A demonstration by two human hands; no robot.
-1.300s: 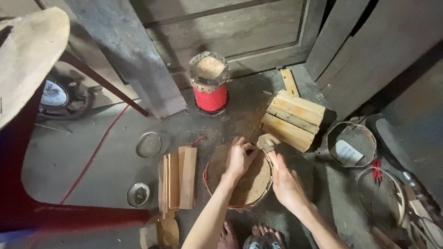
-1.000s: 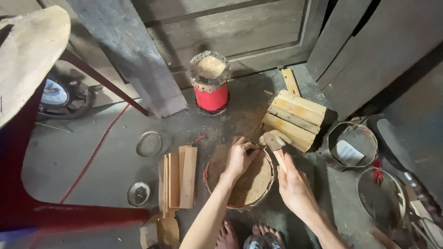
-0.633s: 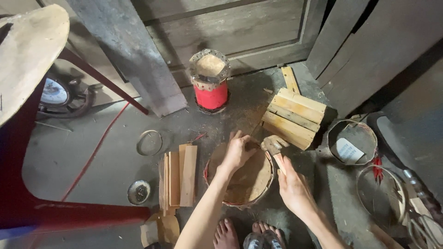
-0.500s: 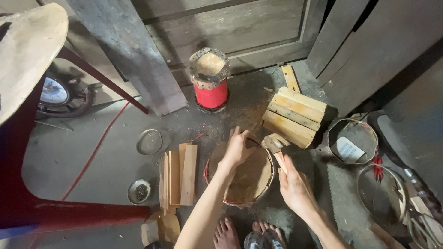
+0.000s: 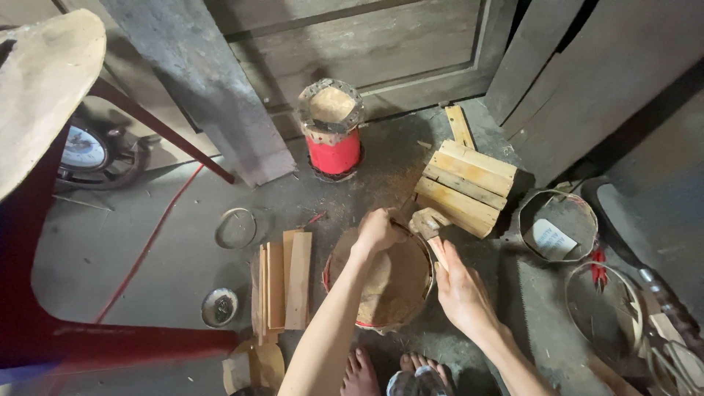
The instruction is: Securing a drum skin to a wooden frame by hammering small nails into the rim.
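Round wooden tub (image 5: 389,282) with its metal hoop sits on the floor, hoop seating apparently unfinished — left hand (image 5: 378,229) clamped on a small tool, right hand (image 5: 460,290) gripping the wooden mallet (image 5: 427,224).

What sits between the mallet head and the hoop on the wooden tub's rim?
Only a small dark tool, held by the left hand against the hoop. The right hand holds the wooden mallet with its head beside that tool. Nothing else visible is in the gap.

R hand (image 5: 460,293) w/ mallet (image 5: 427,225) over drum (image 5: 381,282)
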